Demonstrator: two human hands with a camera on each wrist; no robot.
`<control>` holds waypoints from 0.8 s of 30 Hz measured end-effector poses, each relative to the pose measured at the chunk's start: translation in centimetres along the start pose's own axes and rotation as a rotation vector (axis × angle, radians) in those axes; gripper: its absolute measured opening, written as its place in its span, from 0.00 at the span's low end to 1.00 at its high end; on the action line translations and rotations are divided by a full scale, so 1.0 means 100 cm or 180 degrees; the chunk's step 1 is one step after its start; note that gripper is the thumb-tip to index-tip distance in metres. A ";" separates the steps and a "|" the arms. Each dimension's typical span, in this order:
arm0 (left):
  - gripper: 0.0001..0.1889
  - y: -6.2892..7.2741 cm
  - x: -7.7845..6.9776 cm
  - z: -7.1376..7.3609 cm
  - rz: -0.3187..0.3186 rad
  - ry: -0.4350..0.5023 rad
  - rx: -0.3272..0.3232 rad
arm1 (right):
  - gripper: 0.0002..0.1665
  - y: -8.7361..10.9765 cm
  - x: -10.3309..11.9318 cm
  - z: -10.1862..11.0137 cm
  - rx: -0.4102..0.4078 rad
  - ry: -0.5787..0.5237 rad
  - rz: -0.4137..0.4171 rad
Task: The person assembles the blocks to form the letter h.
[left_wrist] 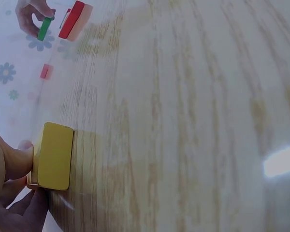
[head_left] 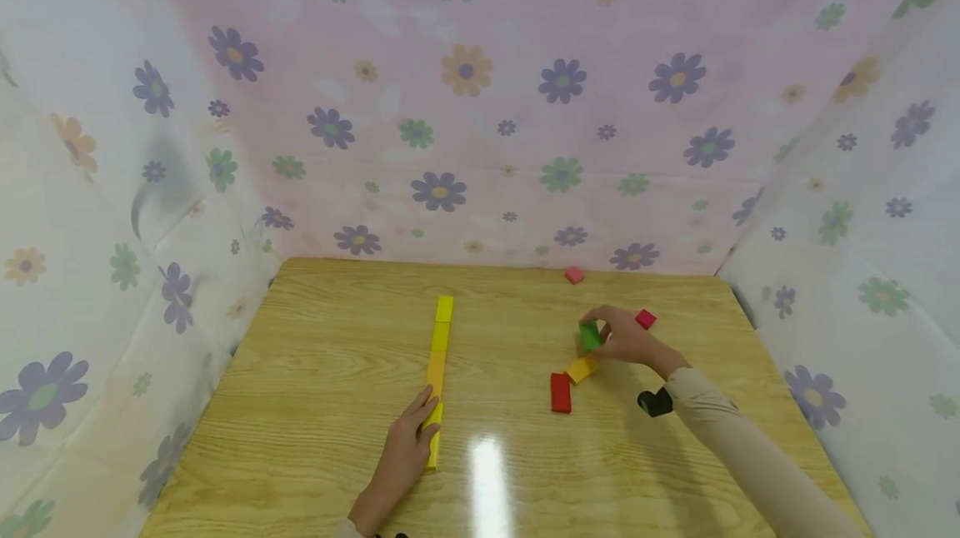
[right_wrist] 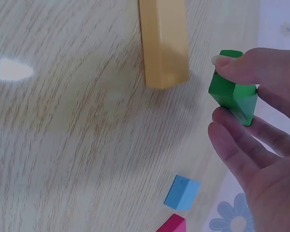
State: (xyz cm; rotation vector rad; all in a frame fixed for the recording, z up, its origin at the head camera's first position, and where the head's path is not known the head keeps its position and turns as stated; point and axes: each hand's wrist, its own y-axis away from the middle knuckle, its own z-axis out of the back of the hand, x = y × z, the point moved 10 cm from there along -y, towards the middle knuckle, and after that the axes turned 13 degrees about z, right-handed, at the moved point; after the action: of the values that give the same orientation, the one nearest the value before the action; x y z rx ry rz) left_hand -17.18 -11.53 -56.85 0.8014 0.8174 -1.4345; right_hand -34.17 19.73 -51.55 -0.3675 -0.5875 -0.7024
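Note:
A straight row of yellow and orange blocks [head_left: 439,336] runs away from me on the wooden table. My left hand [head_left: 405,445] lies at the near part of this row, its thumb and fingers to either side of a yellow block [left_wrist: 56,157], which it pinches. Over on the right, my right hand [head_left: 626,336] holds a green block [right_wrist: 229,89] between thumb and fingers, above the tabletop. Just nearer than the green block lies an orange block [head_left: 581,370], its end close to a red block [head_left: 561,393].
Beyond the right hand lie a crimson block [head_left: 646,319] and, near the back edge, a pink block [head_left: 573,275]. A small blue block [right_wrist: 182,192] shows in the right wrist view. Flowered cloth [head_left: 465,138] hangs around the table [head_left: 315,388].

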 end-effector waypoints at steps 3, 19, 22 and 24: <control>0.23 -0.001 0.001 0.000 0.0035 0.0024 0.0014 | 0.27 -0.002 0.007 -0.001 0.0017 -0.0049 0.0020; 0.22 0.000 0.001 0.000 0.0051 0.0038 0.0001 | 0.28 -0.002 0.029 -0.014 -0.0032 -0.0210 0.0130; 0.22 -0.001 0.002 0.000 0.0048 0.0024 -0.0013 | 0.28 -0.002 0.032 -0.018 -0.0043 -0.0229 0.0167; 0.23 -0.001 0.002 0.000 0.0040 0.0019 -0.0017 | 0.28 -0.002 0.035 -0.019 -0.0048 -0.0239 0.0204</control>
State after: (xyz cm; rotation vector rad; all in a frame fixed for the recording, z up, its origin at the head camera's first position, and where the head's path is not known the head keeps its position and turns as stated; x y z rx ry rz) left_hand -17.24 -11.62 -57.07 0.8058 0.8191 -1.4187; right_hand -31.39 16.91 -50.85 -0.4263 -0.6390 -0.6340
